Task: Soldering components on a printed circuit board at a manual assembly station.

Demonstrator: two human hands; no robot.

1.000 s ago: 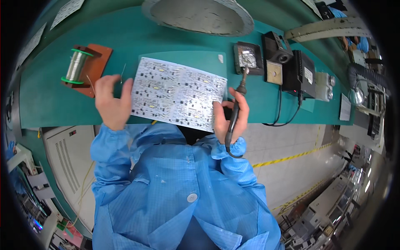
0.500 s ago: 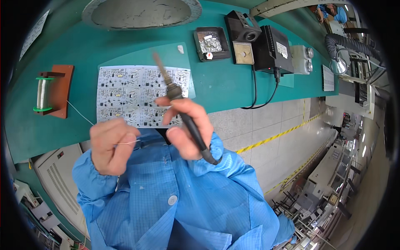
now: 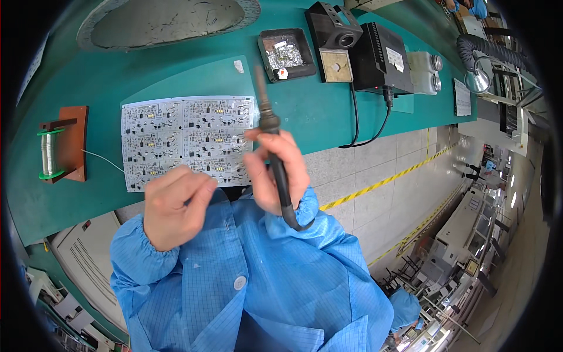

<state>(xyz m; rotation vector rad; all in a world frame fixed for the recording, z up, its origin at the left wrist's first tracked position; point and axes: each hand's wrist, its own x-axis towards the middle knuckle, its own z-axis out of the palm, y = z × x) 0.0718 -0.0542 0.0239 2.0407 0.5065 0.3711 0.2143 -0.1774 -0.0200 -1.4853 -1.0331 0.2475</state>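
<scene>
My right hand [image 3: 275, 170] grips a soldering iron [image 3: 269, 120] by its black handle. The iron's tip points up and away, just past the right edge of a white circuit board panel [image 3: 183, 130] with several repeated sections. At the panel's near edge, my left hand [image 3: 176, 205] is pinched on a thin solder wire [image 3: 103, 157]. That wire runs from a spool [image 3: 50, 154] with green flanges on a reddish-brown stand [image 3: 77, 141] at the left. Between the fingertips the wire's end is hard to make out.
A black tray of solder scraps [image 3: 286, 54] stands beyond the panel, beside an iron holder with a sponge [image 3: 336, 66]. Farther right are a black power unit [image 3: 384, 58] and white bottles [image 3: 423, 73]. A large grey hood [image 3: 170, 24] overhangs the green bench [image 3: 316, 117].
The iron has swung more upright and shifted right, off the panel. My left hand has moved slightly right, still pinching the wire. The whole view has shifted a little.
</scene>
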